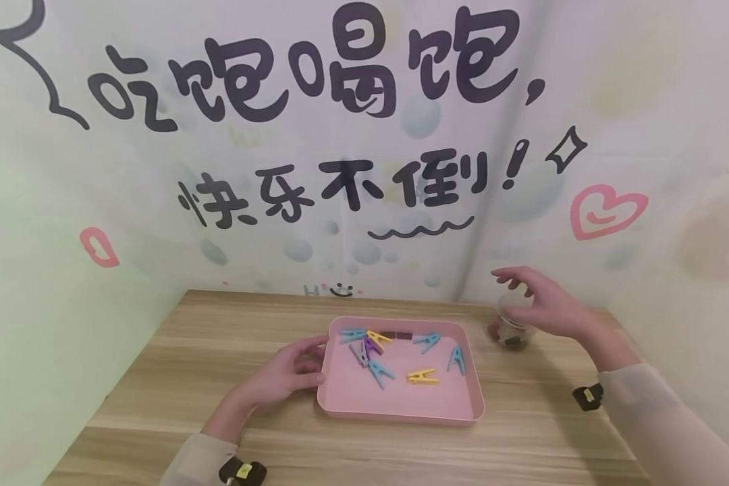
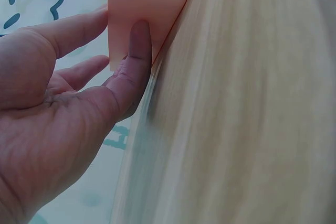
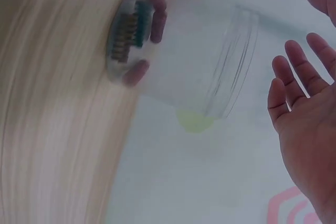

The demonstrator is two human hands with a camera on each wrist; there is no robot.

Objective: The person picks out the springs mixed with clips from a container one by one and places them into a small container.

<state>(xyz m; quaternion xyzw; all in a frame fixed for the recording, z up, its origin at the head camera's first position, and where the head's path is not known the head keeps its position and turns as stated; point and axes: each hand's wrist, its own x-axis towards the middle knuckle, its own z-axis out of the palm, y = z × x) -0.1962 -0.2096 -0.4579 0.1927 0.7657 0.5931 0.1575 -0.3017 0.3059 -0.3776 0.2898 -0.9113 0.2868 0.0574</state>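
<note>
My left hand touches the left side of a pink tray; in the left wrist view its fingers lie against the tray's outer wall and rim. Plastic clothespins lie loose in the tray: several blue ones, two yellow ones, a purple one and a grey one. Two small dark ridged pieces lie by its back wall. My right hand hovers beside and above a clear jar, fingers spread apart from it, holding nothing.
At the jar's bottom sit reddish-brown pieces and ridged brown and green ones. Jar and tray stand on a wood-grain table, the jar right of the tray. A printed cloth wall rises behind the table's back edge.
</note>
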